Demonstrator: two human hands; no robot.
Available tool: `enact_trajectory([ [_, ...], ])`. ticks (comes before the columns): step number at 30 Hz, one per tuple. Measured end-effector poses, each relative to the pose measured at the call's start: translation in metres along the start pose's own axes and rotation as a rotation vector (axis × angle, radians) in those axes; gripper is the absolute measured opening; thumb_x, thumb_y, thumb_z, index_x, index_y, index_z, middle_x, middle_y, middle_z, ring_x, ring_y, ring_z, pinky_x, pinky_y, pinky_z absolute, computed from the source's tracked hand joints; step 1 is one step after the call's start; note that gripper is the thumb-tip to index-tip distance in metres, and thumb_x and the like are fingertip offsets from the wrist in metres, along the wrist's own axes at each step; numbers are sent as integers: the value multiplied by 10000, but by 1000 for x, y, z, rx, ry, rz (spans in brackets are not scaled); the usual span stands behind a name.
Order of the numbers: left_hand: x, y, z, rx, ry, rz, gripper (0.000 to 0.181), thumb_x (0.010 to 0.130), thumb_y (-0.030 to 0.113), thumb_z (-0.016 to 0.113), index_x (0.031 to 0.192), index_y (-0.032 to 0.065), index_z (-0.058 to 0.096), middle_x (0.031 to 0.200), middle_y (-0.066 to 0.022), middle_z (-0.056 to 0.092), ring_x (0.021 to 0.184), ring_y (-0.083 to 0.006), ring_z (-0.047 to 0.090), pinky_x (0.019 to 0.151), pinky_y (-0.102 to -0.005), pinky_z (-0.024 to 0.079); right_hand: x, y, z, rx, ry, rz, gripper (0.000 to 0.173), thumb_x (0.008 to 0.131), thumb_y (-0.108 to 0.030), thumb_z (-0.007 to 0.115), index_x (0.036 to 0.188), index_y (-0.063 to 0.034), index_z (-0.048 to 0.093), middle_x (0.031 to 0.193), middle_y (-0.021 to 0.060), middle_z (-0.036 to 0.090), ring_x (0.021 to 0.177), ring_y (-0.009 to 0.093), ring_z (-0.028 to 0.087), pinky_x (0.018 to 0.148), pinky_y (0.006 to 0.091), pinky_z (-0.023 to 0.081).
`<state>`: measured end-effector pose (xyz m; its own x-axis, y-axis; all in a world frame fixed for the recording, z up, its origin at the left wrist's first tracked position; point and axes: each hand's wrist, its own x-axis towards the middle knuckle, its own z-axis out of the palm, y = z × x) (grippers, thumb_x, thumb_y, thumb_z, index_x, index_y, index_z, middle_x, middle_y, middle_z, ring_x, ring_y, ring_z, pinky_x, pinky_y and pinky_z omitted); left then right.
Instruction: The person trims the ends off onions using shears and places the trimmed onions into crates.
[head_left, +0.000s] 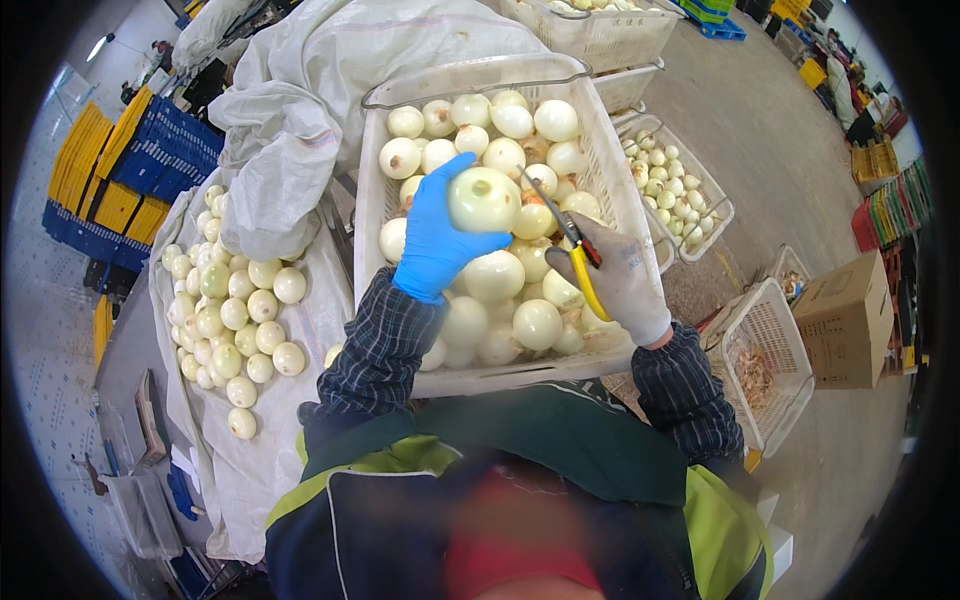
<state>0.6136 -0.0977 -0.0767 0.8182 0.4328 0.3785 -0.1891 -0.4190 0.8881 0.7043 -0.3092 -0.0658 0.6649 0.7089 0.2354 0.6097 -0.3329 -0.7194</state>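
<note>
My left hand (439, 229), in a blue disposable glove, grips a large peeled onion (484, 201) with a round end facing up. In a whitish work glove, my right hand (616, 271) holds scissors (576, 251) with yellow and black handles. Their blades point up and left, just right of the onion, and look nearly closed. Beneath both hands is a white plastic crate (465, 75) with a wire handle, filled with peeled onions (537, 324). Some of those onions keep brownish ends, and a few are hidden by my hands.
Left of the crate, peeled onions (225, 322) lie on a white woven sheet (255, 480) over a table. At right are a smaller onion crate (709, 251), a basket of skins (795, 397) and a cardboard box (840, 322). Yellow and blue crates (127, 165) stand stacked at far left.
</note>
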Motion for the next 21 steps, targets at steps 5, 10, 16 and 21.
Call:
enact_trajectory([
  [5, -10, 5, 1, -1052, 10, -330, 729, 786, 144, 733, 1398, 45, 348, 1386, -161, 427, 1281, -336, 432, 1032, -471, 422, -5, -7, -11, 198, -17, 85, 567, 824, -292, 732, 1272, -14, 526, 874, 124, 610, 773, 169, 578, 709, 326, 472],
  [10, -17, 11, 13, -1563, -14, -381, 768, 808, 245, 735, 1420, 47, 316, 1433, -190, 372, 1302, -399, 385, 1075, -553, 352, -10, -6, 0, 203, -23, -28, 665, 794, -289, 736, 1347, -55, 451, 1086, 193, 571, 967, 323, 553, 854, 395, 447],
  [16, -33, 3, 26, -1279, 142, -388, 753, 823, 264, 716, 1417, 31, 317, 1417, -167, 403, 1303, -333, 405, 1093, -479, 345, -7, -20, 2, 175, -3, -59, 663, 806, -277, 726, 1357, -46, 441, 1084, 192, 565, 980, 325, 546, 869, 397, 439],
  [21, -33, 7, 28, -1016, 97, -239, 749, 775, 169, 748, 1390, 22, 346, 1353, -136, 471, 1248, -287, 464, 1054, -410, 396, -8, -7, 13, 259, 33, -56, 592, 800, -204, 743, 1300, -1, 500, 867, 106, 597, 774, 160, 564, 711, 291, 464],
])
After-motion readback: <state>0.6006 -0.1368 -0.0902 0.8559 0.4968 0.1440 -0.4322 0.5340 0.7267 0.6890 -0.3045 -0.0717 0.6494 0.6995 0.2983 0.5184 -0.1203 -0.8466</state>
